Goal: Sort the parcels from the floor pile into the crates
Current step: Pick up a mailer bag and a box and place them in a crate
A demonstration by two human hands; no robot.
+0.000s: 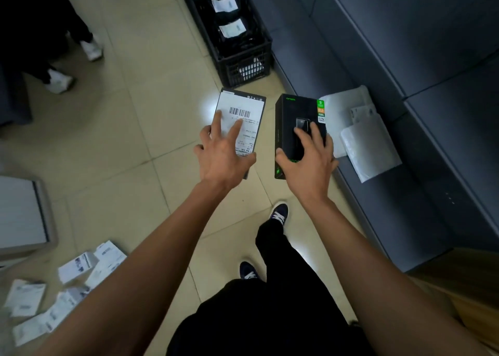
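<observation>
At the lower left of the frame, the loose pile of white labelled parcels (67,288) is lying scattered on the beige tiled floor (129,145), waiting to be sorted. Along the bottom centre, the person's dark trousers and navy lace-up shoes (279,213) are pointing up the frame toward the crates, which suggests a walk to the drop-off point.

In mid-frame, each hand is carrying one parcel. The left hand (224,153) is gripping a flat black box with a white barcode label (243,118), its fingers (233,130) spread across the label and the thumb hooked round the near edge; the label is facing up, probably so it can be read to choose a crate. The right hand (310,161) is clamping a black rectangular carton with green print (294,112) from above, fingers curled over its top face and the thumb pressed to its left side. The two boxes are being held side by side, near each other but apart.

Just right of the carton, several white padded mailers (367,139) are resting on a low dark grey bench (405,86) running up the right side. Beyond the hands, at top centre, a black slatted plastic crate (251,67) is standing against the bench, already holding dark bagged parcels with white labels. The floor between hands and crate looks free. At the upper left, another person's white shoes (58,81) are standing well clear of that path.
</observation>
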